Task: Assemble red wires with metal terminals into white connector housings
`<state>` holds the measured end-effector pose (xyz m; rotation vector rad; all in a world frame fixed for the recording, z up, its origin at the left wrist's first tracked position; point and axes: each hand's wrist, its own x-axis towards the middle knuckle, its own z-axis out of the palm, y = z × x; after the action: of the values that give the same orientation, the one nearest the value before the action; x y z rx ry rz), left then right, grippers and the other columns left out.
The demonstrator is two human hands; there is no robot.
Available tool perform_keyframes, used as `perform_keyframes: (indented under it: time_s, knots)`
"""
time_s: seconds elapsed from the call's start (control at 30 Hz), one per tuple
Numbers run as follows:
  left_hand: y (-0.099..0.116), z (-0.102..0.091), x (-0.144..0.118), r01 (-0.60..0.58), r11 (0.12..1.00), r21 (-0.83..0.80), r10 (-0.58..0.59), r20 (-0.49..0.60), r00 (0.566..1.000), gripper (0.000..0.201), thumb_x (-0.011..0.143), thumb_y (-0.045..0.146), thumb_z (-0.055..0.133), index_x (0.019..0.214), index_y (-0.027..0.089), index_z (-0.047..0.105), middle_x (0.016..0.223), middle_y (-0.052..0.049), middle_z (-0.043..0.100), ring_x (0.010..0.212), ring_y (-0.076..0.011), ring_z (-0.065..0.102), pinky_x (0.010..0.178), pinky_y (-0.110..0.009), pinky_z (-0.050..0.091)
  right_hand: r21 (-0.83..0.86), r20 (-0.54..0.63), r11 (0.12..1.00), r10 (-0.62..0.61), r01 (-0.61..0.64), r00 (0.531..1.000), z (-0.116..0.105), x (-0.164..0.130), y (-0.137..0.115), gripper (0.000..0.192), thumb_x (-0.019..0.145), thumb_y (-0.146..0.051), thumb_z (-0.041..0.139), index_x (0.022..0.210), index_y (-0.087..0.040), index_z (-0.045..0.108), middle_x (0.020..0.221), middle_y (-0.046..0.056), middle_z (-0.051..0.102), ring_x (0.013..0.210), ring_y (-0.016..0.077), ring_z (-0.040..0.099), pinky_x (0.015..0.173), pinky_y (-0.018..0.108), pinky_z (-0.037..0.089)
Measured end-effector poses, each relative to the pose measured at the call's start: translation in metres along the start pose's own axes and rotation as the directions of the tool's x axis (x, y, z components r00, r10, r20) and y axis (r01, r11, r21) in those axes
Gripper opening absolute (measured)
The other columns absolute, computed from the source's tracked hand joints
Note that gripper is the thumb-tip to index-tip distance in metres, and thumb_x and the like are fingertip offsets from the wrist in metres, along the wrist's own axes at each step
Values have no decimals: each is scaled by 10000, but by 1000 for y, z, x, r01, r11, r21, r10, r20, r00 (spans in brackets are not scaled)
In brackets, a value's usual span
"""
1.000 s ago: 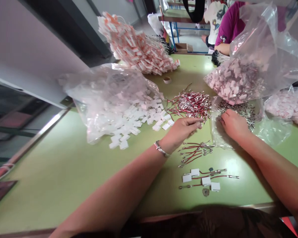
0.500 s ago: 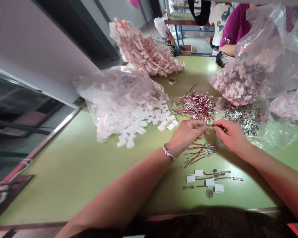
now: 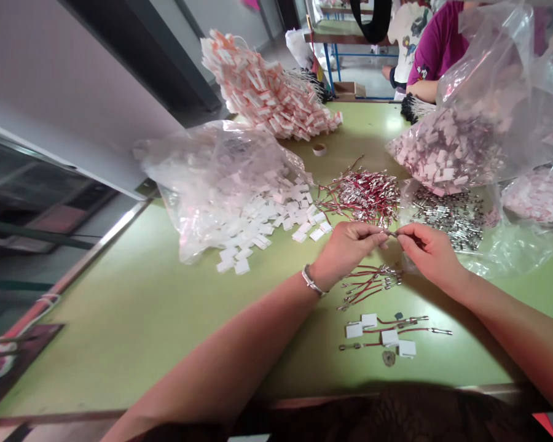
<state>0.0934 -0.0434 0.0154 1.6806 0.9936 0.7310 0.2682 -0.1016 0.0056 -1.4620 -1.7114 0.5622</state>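
My left hand (image 3: pixel 352 248), with a bracelet on its wrist, pinches one end of a small thin metal part (image 3: pixel 392 233). The other end is between the thumb and forefinger of my right hand (image 3: pixel 426 248). Fingertips hide most of this part, so I cannot tell its full shape. Just beyond the hands lies a heap of red wires (image 3: pixel 368 190) with metal terminals. Small fuse-like metal-ended tubes (image 3: pixel 449 221) are spread on plastic behind my right hand. Below the hands rests a row of red wires with metal ends (image 3: pixel 371 285).
White plastic housings (image 3: pixel 389 337) lie with wires near the table's front edge. Many more spill from a clear bag (image 3: pixel 221 166) at left. Orange-and-white parts (image 3: pixel 276 92) are heaped behind, near a tape roll (image 3: pixel 319 150). A filled bag (image 3: pixel 456 147) stands right, before a person in purple (image 3: pixel 435 49).
Both hands stay in nearly the same place, still pinching the small part. The left hand's fingers have shifted slightly. Things on the table have not visibly moved.
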Motion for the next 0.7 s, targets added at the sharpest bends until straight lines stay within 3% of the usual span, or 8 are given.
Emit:
perform_keyframes:
  time_s: [0.33,0.4,0.47,0.53,0.6,0.67,0.7]
  knots:
    - [0,2,-1,-45,993,112,42,21,999,172,797,264,613,715,175,736,652,-1,707,514,-66,524,505,-205,414,-120,-17,985,-124,121,992,0,-3,-1,151,878,-248,500,821,-202,632,695,0,625,617,119,532,600,261,405]
    - [-5,2,-1,-99,984,148,98,13,995,171,812,268,606,748,176,735,686,-9,718,561,-81,574,543,-209,447,-184,30,965,-184,186,983,-1,-3,1,166,887,-245,479,850,-200,634,724,19,633,651,134,539,628,278,411]
    - [-12,2,0,-231,941,249,234,16,972,182,843,276,582,799,183,732,718,-13,725,613,-97,609,579,-217,467,-220,80,954,-190,203,979,-2,-3,2,180,887,-246,467,855,-198,637,740,34,639,669,145,542,645,293,412]
    - [-18,-1,0,-444,802,399,441,105,891,208,886,272,530,854,192,719,745,-19,723,656,-110,621,610,-231,471,-159,142,980,-94,116,985,-5,-2,2,173,868,-254,482,809,-199,635,703,26,635,638,140,537,623,289,410]
    - [-22,-5,1,-629,587,509,593,259,762,242,925,249,462,902,189,695,736,-24,707,665,-119,614,620,-242,461,-22,231,998,61,-57,971,-7,-2,0,168,845,-274,507,745,-198,619,641,5,617,590,128,528,589,276,408]
    - [-24,-8,0,-728,420,543,656,373,656,263,948,226,411,922,179,668,699,-22,680,634,-120,592,601,-243,444,91,320,972,178,-217,931,-8,-2,-3,179,823,-275,527,681,-194,597,596,-10,598,560,116,516,575,267,407]
    - [-25,-9,0,-750,373,547,666,405,627,268,955,220,396,922,174,658,677,-19,664,612,-117,577,587,-240,434,125,350,954,215,-273,912,-8,-2,-5,189,813,-269,536,647,-192,585,577,-15,588,546,110,506,572,263,405]
